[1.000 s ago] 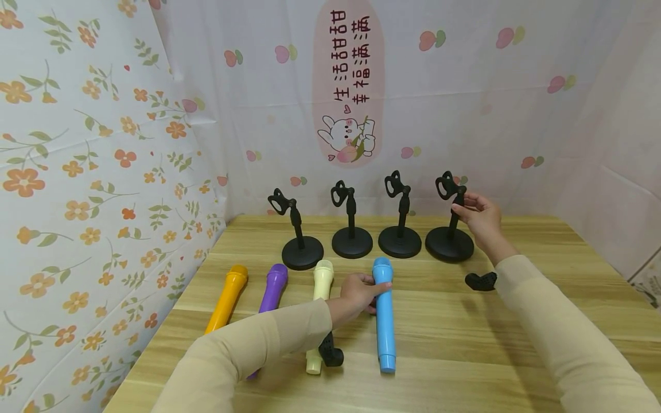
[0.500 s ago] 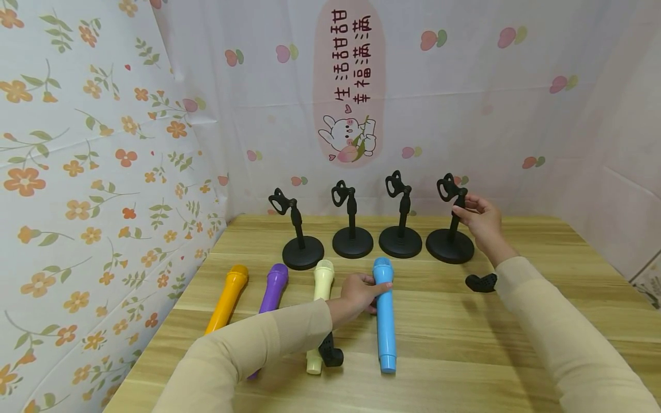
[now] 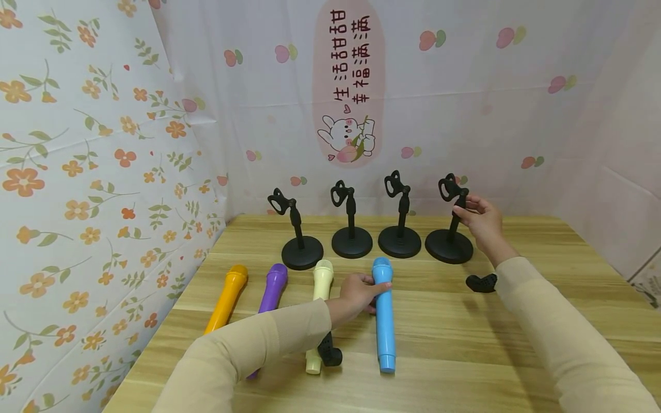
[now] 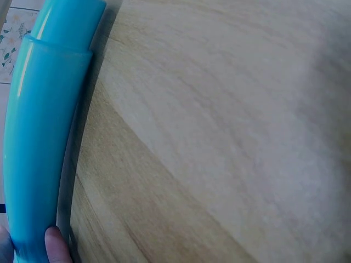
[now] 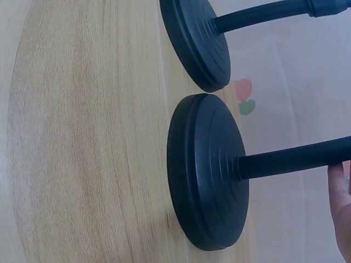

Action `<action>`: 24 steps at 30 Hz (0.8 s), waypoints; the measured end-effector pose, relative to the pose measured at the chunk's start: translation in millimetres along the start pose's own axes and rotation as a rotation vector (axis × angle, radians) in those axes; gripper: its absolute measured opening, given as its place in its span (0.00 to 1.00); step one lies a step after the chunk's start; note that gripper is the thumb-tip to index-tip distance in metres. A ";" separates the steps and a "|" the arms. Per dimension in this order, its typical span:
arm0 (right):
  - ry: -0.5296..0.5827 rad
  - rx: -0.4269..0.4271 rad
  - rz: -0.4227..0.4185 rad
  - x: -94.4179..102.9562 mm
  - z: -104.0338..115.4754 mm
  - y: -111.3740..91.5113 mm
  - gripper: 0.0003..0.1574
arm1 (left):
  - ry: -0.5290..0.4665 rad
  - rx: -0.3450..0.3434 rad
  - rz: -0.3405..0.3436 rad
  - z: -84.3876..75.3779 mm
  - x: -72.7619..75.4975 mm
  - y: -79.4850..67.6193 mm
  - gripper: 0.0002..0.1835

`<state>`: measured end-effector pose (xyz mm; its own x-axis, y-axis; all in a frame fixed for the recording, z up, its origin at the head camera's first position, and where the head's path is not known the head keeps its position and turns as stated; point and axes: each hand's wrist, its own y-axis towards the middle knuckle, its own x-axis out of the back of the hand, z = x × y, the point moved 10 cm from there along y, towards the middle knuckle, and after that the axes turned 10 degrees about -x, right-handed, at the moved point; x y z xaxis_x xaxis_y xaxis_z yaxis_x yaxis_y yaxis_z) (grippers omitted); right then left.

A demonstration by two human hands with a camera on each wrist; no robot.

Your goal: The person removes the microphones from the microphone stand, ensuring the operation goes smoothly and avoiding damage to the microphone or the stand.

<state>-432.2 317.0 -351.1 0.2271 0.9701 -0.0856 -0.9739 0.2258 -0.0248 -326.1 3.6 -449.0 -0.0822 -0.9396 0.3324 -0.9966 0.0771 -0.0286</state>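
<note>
My left hand (image 3: 358, 298) grips the light blue microphone (image 3: 385, 330) just below its head, thumb across the top. In the left wrist view the blue microphone (image 4: 44, 126) runs up the left side with fingertips at its lower end. My right hand (image 3: 481, 219) pinches the pole of the rightmost black microphone stand (image 3: 449, 246). The right wrist view shows that stand's round base (image 5: 211, 172) on the table and a finger against its pole. The stand's holder clip (image 3: 450, 186) holds nothing. Part of my left fingers is hidden behind the blue microphone.
Three more black stands, left (image 3: 302, 252), middle (image 3: 352, 242) and right (image 3: 400, 241), stand in a row. Orange (image 3: 227, 295), purple (image 3: 273, 289) and cream (image 3: 323, 281) microphones lie left, partly under my left sleeve. A patterned curtain (image 3: 268, 86) hangs behind the wooden table (image 3: 439, 373).
The rightmost stand has shifted very slightly in my right hand, its clip a touch further right and lower. My left hand and the blue microphone stay where they were.
</note>
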 end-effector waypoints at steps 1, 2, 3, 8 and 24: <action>0.002 0.001 0.001 -0.2 0.1 0.2 0.17 | 0.001 0.000 0.000 0.3 0.2 0.2 0.22; 0.003 0.001 0.000 -0.2 0.0 0.3 0.17 | 0.004 -0.003 0.001 0.6 0.5 0.4 0.23; 0.001 0.002 -0.002 -0.3 0.0 0.5 0.17 | 0.008 -0.005 0.001 0.6 0.8 0.5 0.23; 0.002 -0.005 -0.012 0.5 -1.0 1.1 0.17 | 0.016 -0.012 0.008 -0.2 1.5 0.7 0.22; -0.008 0.000 -0.019 0.2 -1.0 -1.5 0.16 | -0.012 -0.009 0.032 -3.6 1.0 -1.6 0.17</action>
<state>-430.7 316.7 -352.1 0.2459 0.9663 -0.0767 -0.9693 0.2446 -0.0262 -324.6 3.7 -445.2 -0.1137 -0.9406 0.3199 -0.9935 0.1098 -0.0304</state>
